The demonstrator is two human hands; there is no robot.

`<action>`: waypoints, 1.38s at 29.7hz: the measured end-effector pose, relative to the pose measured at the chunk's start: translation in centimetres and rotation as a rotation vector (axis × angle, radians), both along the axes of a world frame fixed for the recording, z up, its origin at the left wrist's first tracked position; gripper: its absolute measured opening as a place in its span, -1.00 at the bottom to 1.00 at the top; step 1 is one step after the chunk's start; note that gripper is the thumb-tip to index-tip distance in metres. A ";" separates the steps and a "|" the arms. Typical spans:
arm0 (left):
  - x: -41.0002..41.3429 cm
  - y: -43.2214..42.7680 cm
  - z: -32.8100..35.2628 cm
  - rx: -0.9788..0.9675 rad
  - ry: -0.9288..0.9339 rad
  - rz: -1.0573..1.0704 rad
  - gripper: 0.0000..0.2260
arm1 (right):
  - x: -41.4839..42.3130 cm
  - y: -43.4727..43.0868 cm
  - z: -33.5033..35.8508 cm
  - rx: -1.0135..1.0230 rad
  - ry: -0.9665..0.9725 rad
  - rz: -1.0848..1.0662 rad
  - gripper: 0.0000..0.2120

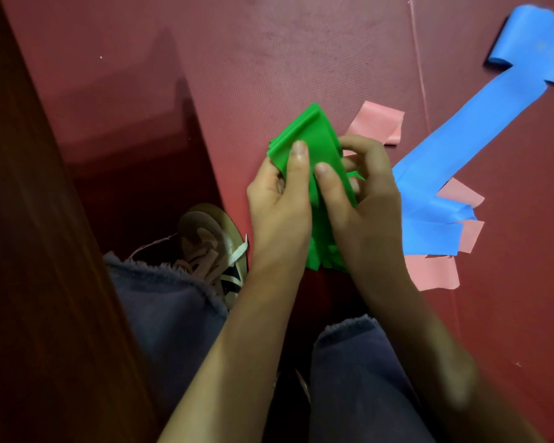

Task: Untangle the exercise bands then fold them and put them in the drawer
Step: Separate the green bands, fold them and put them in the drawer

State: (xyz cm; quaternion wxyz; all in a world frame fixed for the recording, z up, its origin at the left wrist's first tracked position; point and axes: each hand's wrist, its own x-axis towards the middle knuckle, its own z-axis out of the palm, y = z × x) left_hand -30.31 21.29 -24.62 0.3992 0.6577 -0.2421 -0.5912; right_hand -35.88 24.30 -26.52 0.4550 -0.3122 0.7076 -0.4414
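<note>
Shown: my two hands, left (277,206) and right (370,199); three bands, one green (307,135), one blue (480,148) and one pink (378,121); one shoe (210,238); and one mat (301,52).

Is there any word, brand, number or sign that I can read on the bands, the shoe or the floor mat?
None can be read: the folded green rubber band, long blue rubber band, pink rubber band, white laced shoe and dark red floor mat all show plain surfaces.

Folded band (311,139) in both hands; loose bands (480,139) on mat (301,43), right.
</note>
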 end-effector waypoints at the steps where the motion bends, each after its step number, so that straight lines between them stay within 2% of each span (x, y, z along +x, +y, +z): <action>1: 0.0 0.0 0.1 0.006 0.006 0.004 -0.79 | 0.0 0.1 0.0 -0.014 0.050 -0.003 -0.85; 5: -0.1 0.0 -0.1 0.056 0.026 0.040 -0.80 | -0.5 0.0 -0.7 -0.098 0.255 0.000 -0.85; 12: 0.1 0.0 -0.3 0.057 0.005 0.059 -0.81 | -0.4 0.4 -1.2 -0.041 0.280 0.032 -0.82; 15: 0.1 -0.2 -0.3 0.040 0.036 0.056 -0.83 | -0.6 0.7 -1.5 -0.051 0.312 0.031 -0.87; 17: 0.0 -0.4 -0.3 0.028 0.058 0.049 -0.83 | -0.7 0.8 -1.5 -0.041 0.278 0.016 -0.94; 25: 0.4 -0.4 -0.5 0.046 0.016 0.036 -0.85 | -0.5 0.3 -1.9 0.051 0.091 0.075 -0.82; 30: 0.5 -0.3 -0.7 0.048 -0.021 0.035 -0.85 | -0.6 0.9 -2.6 0.115 -0.014 0.148 -0.90; 34: 0.5 -0.2 -0.7 0.011 -0.018 0.052 -0.88 | -1.0 1.4 -2.7 0.134 0.094 0.219 -0.72; 38: -0.1 -0.2 0.0 0.010 -0.097 0.068 -0.83 | -2.0 2.4 -3.5 0.258 0.125 0.355 -0.76; 41: -0.6 0.0 0.7 -0.006 -0.127 0.076 -0.77 | -2.4 2.9 -3.9 0.228 0.271 0.515 -0.75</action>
